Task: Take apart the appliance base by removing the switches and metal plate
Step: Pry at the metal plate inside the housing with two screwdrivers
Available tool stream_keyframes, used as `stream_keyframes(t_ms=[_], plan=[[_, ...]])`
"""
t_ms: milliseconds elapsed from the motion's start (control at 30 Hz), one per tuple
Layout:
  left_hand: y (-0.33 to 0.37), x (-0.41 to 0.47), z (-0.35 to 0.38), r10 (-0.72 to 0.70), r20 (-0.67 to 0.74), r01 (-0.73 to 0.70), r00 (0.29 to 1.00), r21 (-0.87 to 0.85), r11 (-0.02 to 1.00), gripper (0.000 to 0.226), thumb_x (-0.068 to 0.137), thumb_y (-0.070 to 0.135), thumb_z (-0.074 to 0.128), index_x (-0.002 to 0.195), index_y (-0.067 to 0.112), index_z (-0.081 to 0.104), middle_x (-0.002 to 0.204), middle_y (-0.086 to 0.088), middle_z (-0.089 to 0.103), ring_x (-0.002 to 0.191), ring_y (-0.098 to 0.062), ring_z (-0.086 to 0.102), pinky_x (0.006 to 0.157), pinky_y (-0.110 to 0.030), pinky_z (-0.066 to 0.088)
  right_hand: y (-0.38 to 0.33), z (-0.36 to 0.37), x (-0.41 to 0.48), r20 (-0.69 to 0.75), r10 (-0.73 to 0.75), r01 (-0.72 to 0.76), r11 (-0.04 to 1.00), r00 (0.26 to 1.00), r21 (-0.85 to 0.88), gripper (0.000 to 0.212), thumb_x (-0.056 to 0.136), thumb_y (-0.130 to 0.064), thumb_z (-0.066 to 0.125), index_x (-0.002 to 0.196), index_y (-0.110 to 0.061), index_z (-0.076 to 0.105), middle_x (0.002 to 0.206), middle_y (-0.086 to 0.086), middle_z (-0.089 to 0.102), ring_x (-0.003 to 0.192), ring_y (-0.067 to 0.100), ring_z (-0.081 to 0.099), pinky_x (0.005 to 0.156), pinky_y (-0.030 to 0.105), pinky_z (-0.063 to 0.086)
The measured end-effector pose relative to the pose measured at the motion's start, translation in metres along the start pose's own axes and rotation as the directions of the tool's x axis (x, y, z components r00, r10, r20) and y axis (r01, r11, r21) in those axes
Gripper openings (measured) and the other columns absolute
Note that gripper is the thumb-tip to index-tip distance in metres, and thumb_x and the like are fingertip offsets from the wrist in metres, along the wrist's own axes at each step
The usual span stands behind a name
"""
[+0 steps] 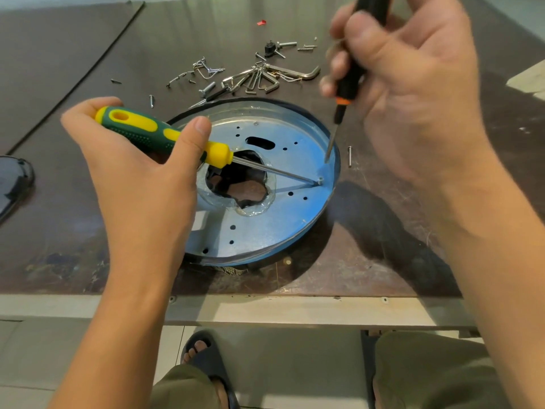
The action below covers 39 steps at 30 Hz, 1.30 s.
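Note:
The round appliance base (pixel 298 231) lies on the brown table, its bluish metal plate (pixel 295 208) facing up with a jagged central hole. My left hand (pixel 129 172) grips a green-and-yellow screwdriver (pixel 159 135); its shaft crosses the hole and its tip meets a screw (pixel 320 180) near the plate's right edge. My right hand (pixel 413 93) holds a black screwdriver (pixel 354 69) almost upright, tip touching the plate by the right rim, just above that screw. No switches can be made out.
Loose screws, bolts and a bunch of hex keys (pixel 259 78) lie behind the base. A single screw (pixel 349 156) lies right of the rim. A dark object (pixel 13 184) sits at the left edge. The table's front edge (pixel 265 308) is close to me.

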<state>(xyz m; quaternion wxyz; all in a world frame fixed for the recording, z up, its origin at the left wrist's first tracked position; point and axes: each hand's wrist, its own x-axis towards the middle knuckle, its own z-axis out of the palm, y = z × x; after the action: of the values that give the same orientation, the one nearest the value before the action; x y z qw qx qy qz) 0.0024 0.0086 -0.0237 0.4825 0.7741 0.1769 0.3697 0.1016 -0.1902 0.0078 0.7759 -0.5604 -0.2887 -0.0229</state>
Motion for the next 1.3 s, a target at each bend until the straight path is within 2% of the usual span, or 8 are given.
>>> stream_keyframes(t_ms=[67, 133, 200, 267, 333, 533, 1000, 1300], plan=[[0.001, -0.001, 0.000, 0.002, -0.002, -0.002, 1.000, -0.005, 1.000, 0.062, 0.083, 0.043, 0.078, 0.120, 0.022, 0.033, 0.116, -0.024, 0.058, 0.091, -0.028, 0.068, 0.083, -0.049, 0.057, -0.007, -0.007, 0.003, -0.034, -0.035, 0.031, 0.991, 0.999, -0.128, 0.011, 0.095, -0.006, 0.060, 0.100, -0.004, 0.050, 0.080, 0.007, 0.053, 0.064, 0.016, 0.050, 0.062, 0.033, 0.044], [0.002, -0.002, 0.000, 0.001, -0.003, -0.001, 1.000, -0.004, 1.000, 0.062, 0.083, 0.042, 0.079, 0.120, 0.022, 0.033, 0.116, -0.023, 0.057, 0.093, -0.030, 0.067, 0.082, -0.050, 0.056, -0.015, -0.019, 0.005, 0.066, -0.025, 0.054, 0.868, 0.998, -0.493, 0.016, 0.092, -0.017, 0.071, 0.099, -0.008, 0.059, 0.071, -0.001, 0.053, 0.057, 0.008, 0.049, 0.056, 0.024, 0.042], [0.004, -0.002, 0.000, -0.002, -0.006, 0.002, 1.000, 0.004, 1.000, 0.062, 0.083, 0.043, 0.079, 0.119, 0.023, 0.033, 0.115, -0.019, 0.057, 0.092, -0.027, 0.067, 0.082, -0.047, 0.057, -0.018, -0.021, 0.005, 0.224, 0.213, 0.050, 0.607, 0.951, -0.793, 0.012, 0.087, -0.027, 0.076, 0.092, -0.016, 0.074, 0.066, -0.009, 0.065, 0.056, 0.004, 0.056, 0.054, 0.021, 0.045], [0.004, -0.002, 0.000, -0.008, -0.009, 0.008, 1.000, 0.010, 1.000, 0.062, 0.083, 0.043, 0.079, 0.120, 0.023, 0.033, 0.114, -0.017, 0.057, 0.092, -0.026, 0.067, 0.082, -0.046, 0.058, -0.013, -0.016, 0.002, 0.207, 0.456, 0.072, 0.295, 0.865, -0.953, 0.017, 0.081, -0.036, 0.077, 0.081, -0.020, 0.077, 0.069, 0.000, 0.071, 0.066, 0.016, 0.063, 0.061, 0.033, 0.053], [0.005, -0.002, 0.000, -0.016, -0.012, 0.016, 1.000, 0.010, 1.000, 0.063, 0.082, 0.043, 0.079, 0.121, 0.023, 0.034, 0.114, -0.017, 0.058, 0.092, -0.027, 0.067, 0.082, -0.048, 0.057, -0.009, -0.006, -0.001, 0.131, 0.536, 0.052, 0.160, 0.834, -0.986, 0.025, 0.077, -0.041, 0.080, 0.077, -0.017, 0.075, 0.070, 0.006, 0.068, 0.067, 0.024, 0.062, 0.062, 0.037, 0.054], [0.007, -0.003, 0.000, -0.030, -0.016, 0.030, 0.999, 0.006, 1.000, 0.063, 0.081, 0.043, 0.080, 0.120, 0.024, 0.034, 0.115, -0.015, 0.058, 0.096, -0.029, 0.067, 0.084, -0.047, 0.057, -0.009, 0.005, -0.001, 0.017, 0.577, -0.050, 0.100, 0.817, -0.994, 0.030, 0.072, -0.042, 0.084, 0.075, -0.016, 0.068, 0.068, 0.003, 0.062, 0.067, 0.025, 0.063, 0.057, 0.034, 0.049], [0.004, -0.001, 0.001, -0.011, 0.011, 0.012, 1.000, -0.035, 0.999, 0.063, 0.083, 0.040, 0.079, 0.122, 0.020, 0.033, 0.116, -0.025, 0.059, 0.088, -0.025, 0.069, 0.079, -0.037, 0.060, -0.004, 0.014, -0.007, 0.091, 0.439, 0.136, -0.071, 0.894, -0.988, 0.050, 0.079, -0.030, 0.077, 0.068, -0.021, 0.029, 0.069, 0.000, 0.034, 0.056, 0.016, 0.032, 0.049, 0.028, 0.018], [0.008, -0.002, 0.002, -0.025, 0.011, 0.025, 1.000, -0.035, 0.999, 0.059, 0.085, 0.037, 0.078, 0.121, 0.023, 0.033, 0.112, -0.012, 0.056, 0.098, -0.027, 0.066, 0.085, -0.049, 0.056, -0.003, 0.019, -0.004, 0.181, 0.455, 0.247, -0.089, 0.872, -0.965, 0.055, 0.069, -0.040, 0.087, 0.079, -0.021, 0.037, 0.068, -0.001, 0.032, 0.054, 0.015, 0.032, 0.047, 0.028, 0.022]])
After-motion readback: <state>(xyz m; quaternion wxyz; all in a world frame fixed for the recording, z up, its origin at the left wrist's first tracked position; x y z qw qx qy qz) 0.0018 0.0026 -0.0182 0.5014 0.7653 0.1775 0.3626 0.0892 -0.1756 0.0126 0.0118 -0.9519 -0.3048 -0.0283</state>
